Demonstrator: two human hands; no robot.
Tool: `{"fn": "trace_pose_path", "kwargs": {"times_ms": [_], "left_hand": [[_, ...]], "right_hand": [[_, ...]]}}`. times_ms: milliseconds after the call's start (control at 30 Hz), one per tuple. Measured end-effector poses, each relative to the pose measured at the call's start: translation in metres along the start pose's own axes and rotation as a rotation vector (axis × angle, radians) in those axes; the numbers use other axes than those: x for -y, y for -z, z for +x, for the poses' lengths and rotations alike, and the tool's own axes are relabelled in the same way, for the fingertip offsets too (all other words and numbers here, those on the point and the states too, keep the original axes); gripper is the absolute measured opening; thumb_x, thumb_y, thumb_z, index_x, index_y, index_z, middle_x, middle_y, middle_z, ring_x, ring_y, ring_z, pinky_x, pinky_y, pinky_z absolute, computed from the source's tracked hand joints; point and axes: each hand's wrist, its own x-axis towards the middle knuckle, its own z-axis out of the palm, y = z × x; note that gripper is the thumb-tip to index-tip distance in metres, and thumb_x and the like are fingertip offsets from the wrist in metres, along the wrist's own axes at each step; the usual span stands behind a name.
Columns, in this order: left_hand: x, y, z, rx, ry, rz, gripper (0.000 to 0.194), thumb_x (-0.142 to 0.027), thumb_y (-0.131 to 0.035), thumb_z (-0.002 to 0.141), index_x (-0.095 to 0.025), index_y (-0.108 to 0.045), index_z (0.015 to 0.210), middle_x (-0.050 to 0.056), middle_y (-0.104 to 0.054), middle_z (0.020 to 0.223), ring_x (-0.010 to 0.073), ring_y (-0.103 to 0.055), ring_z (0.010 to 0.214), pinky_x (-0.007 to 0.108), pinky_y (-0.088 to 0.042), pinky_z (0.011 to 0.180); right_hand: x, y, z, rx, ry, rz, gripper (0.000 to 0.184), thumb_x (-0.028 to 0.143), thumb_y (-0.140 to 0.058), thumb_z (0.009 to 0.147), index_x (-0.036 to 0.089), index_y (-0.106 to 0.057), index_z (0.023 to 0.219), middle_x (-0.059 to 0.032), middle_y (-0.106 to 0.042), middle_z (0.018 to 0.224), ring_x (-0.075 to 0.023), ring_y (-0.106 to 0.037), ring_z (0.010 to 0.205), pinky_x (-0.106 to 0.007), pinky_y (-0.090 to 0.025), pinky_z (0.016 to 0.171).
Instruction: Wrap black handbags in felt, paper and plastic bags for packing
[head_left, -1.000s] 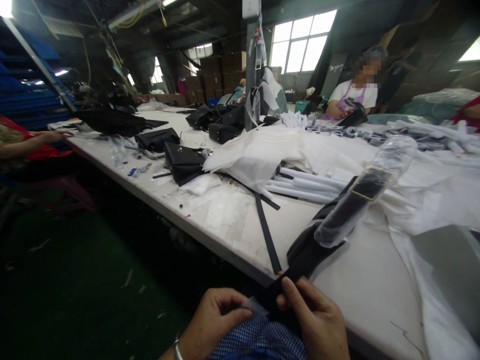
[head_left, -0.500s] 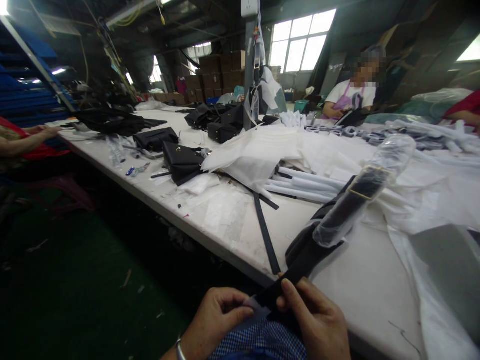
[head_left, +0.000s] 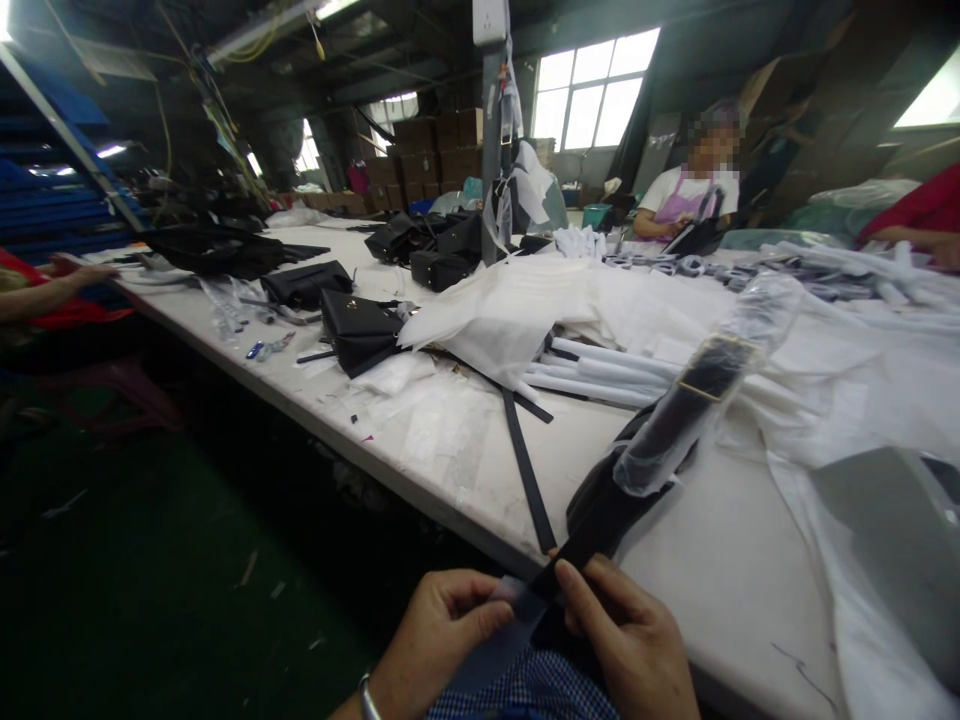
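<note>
A black strap (head_left: 589, 535) runs from my lap up over the table edge. Clear plastic film (head_left: 652, 455) wraps its far part around a gold-coloured buckle (head_left: 718, 367). My right hand (head_left: 626, 635) pinches the strap near its close end, thumb on top. A thin translucent sheet (head_left: 495, 640) hangs from the thumb and fingers of my left hand (head_left: 442, 630), beside the strap's end; whether it is stuck to the strap I cannot tell. Under the wrapped strap lies a dark rounded piece (head_left: 600, 490), partly hidden.
White tissue sheets (head_left: 502, 315) and white-wrapped straps (head_left: 600, 375) cover the table's middle. Black handbags (head_left: 360, 330) stand further left. A loose black strap (head_left: 527, 470) lies left of my hands, a grey box (head_left: 885, 550) at right. A co-worker (head_left: 686, 200) sits across the table.
My left hand has drawn slightly away from the strap's end, and more of the translucent sheet shows below it. My right hand keeps its grip; the view has shifted slightly.
</note>
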Motion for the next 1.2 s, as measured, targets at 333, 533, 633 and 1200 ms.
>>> {"fn": "trace_pose_path", "kwargs": {"times_ms": [333, 533, 633, 1200], "left_hand": [[-0.027, -0.057, 0.038, -0.017, -0.116, -0.152, 0.036, -0.045, -0.077, 0.079, -0.013, -0.078, 0.097, 0.011, -0.076, 0.086, 0.0193, -0.067, 0.076, 0.026, -0.049, 0.069], [-0.046, -0.082, 0.062, -0.039, -0.292, -0.222, 0.027, -0.041, -0.074, 0.084, -0.015, -0.076, 0.092, 0.008, -0.068, 0.103, 0.0201, -0.063, 0.095, 0.025, -0.049, 0.079], [-0.054, -0.088, 0.072, -0.030, -0.319, -0.216, 0.028, -0.042, -0.073, 0.085, -0.015, -0.074, 0.094, 0.008, -0.067, 0.102, 0.0198, -0.063, 0.092, 0.026, -0.050, 0.077], [-0.034, -0.077, 0.075, -0.014, -0.248, -0.221, 0.034, -0.044, -0.077, 0.081, -0.015, -0.066, 0.096, 0.006, -0.071, 0.089, 0.0198, -0.067, 0.086, 0.027, -0.053, 0.075]], "right_hand": [[-0.002, 0.024, -0.001, -0.127, 0.104, -0.013, 0.039, 0.055, -0.058, 0.088, 0.021, -0.075, 0.089, -0.0006, -0.063, 0.062, -0.0171, -0.061, 0.059, -0.022, -0.052, 0.059], [0.003, 0.028, 0.003, -0.201, 0.025, -0.053, 0.053, 0.063, -0.062, 0.081, 0.018, -0.077, 0.105, -0.0005, -0.064, 0.055, -0.0178, -0.060, 0.050, -0.024, -0.050, 0.049], [0.009, 0.027, 0.011, -0.194, 0.009, -0.020, 0.056, 0.064, -0.066, 0.078, 0.018, -0.077, 0.109, 0.0000, -0.065, 0.053, -0.0175, -0.059, 0.048, -0.025, -0.050, 0.049], [0.036, 0.017, 0.026, -0.313, 0.158, -0.061, 0.037, 0.055, -0.067, 0.081, 0.019, -0.075, 0.076, 0.0008, -0.063, 0.052, -0.0135, -0.057, 0.044, -0.020, -0.046, 0.047]]}}
